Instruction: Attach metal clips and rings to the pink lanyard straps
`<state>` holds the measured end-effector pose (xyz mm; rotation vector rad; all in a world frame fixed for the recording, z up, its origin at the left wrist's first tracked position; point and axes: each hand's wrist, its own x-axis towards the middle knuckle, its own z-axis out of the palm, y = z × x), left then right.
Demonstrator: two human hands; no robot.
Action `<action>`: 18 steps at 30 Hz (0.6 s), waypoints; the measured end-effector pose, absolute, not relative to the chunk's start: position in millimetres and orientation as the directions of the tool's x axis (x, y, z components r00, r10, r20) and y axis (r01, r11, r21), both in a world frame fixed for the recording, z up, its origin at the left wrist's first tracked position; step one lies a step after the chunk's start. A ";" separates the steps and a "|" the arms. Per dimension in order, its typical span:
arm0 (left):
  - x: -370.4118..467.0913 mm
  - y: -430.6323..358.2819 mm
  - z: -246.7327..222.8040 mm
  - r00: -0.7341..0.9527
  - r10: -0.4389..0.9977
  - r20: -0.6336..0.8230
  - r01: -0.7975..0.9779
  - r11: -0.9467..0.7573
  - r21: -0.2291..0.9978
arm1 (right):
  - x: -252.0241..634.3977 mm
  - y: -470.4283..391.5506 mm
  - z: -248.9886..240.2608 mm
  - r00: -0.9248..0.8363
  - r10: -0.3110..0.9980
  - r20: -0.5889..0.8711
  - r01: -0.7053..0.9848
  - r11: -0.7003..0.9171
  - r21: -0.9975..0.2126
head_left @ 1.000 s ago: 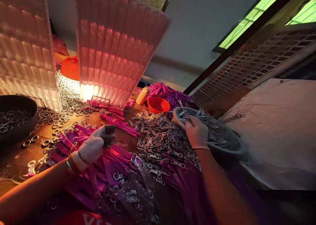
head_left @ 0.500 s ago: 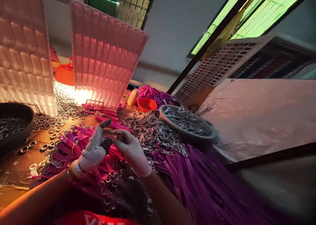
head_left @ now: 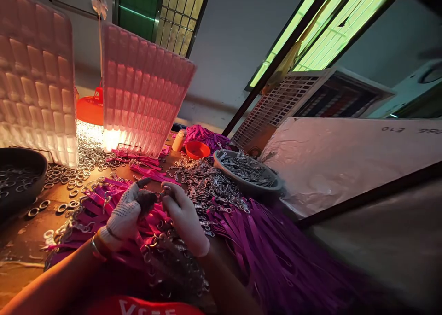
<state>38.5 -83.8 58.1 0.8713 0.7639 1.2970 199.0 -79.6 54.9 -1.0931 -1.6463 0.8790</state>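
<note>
My left hand (head_left: 126,213), in a white dotted glove with dark fingertip covers, is closed over the pile of pink straps (head_left: 93,213) with metal rings at their ends. Close beside it, my right hand (head_left: 183,218) has its thumb and forefinger pinched; its glove is white and its fingertips show bare. Something small and dark sits between the two hands, too hidden to name. Past my right hand lies a heap of metal clasps (head_left: 193,177). Long purple straps (head_left: 255,241) spread to the right of it.
A grey basin (head_left: 279,186) of metal clasps stands on the right, and a black bowl (head_left: 41,167) of rings at the left. Loose metal rings (head_left: 86,156) lie under a lit orange lamp (head_left: 90,110) between two upright plastic trays (head_left: 145,89). Behind is a red bowl (head_left: 197,150).
My view has shifted slightly, so the surroundings sit further left. My hands stay close together with a small gap between the fingertips; the left fingers are more curled.
</note>
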 end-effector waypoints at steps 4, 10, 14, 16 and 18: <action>33.1 -88.6 58.8 0.261 0.964 -0.047 -0.456 0.166 0.874 | 204.0 -87.8 66.1 -0.316 0.871 0.377 0.387 0.481 -0.787; 30.1 -90.7 43.5 0.281 0.960 0.012 -0.389 0.103 0.915 | 203.9 -94.3 67.3 -0.441 0.791 0.423 0.603 0.611 -0.513; 27.5 -90.1 41.8 0.303 0.953 0.018 -0.317 0.083 0.945 | 208.0 -98.7 61.9 -0.407 0.816 0.412 0.735 0.560 -0.382; 28.3 -89.1 47.3 0.369 0.929 -0.015 -0.269 0.122 0.956 | 211.9 -99.2 61.7 -0.403 0.816 0.415 0.761 0.551 -0.342; 31.5 -86.5 54.1 0.423 0.905 -0.046 -0.220 0.152 0.964 | 216.0 -98.4 62.5 -0.398 0.814 0.423 0.775 0.545 -0.319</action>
